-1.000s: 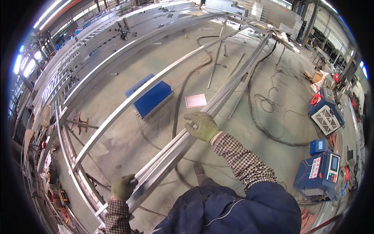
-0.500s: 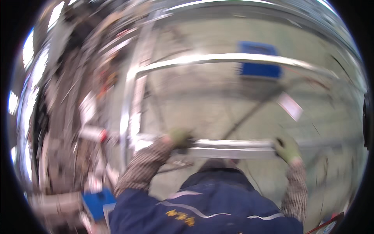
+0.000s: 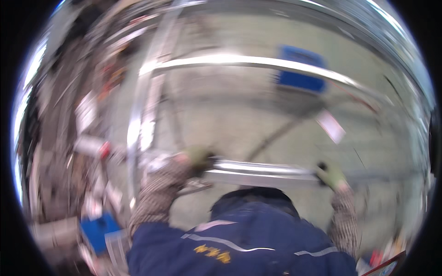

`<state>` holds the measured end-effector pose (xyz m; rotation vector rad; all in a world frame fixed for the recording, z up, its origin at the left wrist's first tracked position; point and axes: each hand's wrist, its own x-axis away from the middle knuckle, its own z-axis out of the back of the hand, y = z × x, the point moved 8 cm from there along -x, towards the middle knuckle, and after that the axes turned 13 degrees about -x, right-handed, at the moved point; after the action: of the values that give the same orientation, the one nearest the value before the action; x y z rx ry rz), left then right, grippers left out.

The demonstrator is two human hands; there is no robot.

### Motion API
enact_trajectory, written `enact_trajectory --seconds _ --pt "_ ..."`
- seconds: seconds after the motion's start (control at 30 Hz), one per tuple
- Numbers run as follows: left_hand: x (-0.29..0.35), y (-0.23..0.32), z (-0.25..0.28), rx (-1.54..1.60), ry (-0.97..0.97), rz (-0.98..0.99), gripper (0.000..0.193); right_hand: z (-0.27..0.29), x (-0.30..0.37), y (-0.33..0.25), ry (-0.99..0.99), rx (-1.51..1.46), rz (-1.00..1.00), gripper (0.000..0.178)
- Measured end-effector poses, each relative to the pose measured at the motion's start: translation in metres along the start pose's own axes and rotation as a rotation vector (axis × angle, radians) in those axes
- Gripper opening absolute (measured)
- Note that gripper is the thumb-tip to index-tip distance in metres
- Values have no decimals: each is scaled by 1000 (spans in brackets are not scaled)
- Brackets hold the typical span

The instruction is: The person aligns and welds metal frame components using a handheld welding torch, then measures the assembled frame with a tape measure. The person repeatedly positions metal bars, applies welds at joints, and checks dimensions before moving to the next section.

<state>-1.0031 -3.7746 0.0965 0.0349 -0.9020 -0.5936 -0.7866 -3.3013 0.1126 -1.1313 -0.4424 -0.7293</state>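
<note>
A silvery metal bar (image 3: 264,170) runs crosswise just in front of my body. My left hand (image 3: 198,159), in a greenish glove, is closed around its left part. Toward its right part, my right hand (image 3: 331,175) wears a similar glove and grips the bar with thumb and fingers. Near my left forearm stands a long metal side rail (image 3: 134,129) of a large frame, joined farther off by a crossbar (image 3: 230,60). Motion blur hides whether the held bar is fastened to the side rail.
Below the crossbar a blue bin (image 3: 301,69) rests on the pale floor, with a white sheet (image 3: 330,126) nearer. Blurred clutter fills the left side, including a white cylinder with a red end (image 3: 92,146) and a blue box (image 3: 99,230). A dark-edged panel (image 3: 386,267) shows at lower right.
The whole view has shifted, so the frame, bin and both hands appear farther left. Both hands keep their grip on the bar, about the same distance apart.
</note>
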Motion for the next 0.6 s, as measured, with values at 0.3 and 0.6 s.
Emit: enact_trajectory --seconds 0.3,0.6 --pt "17 -25 32 -320 171 -43 32 -36 -17 -40 119 533 203 31" --pt "-63 70 40 165 103 -230 28 -35 -11 -41 136 457 102 37"
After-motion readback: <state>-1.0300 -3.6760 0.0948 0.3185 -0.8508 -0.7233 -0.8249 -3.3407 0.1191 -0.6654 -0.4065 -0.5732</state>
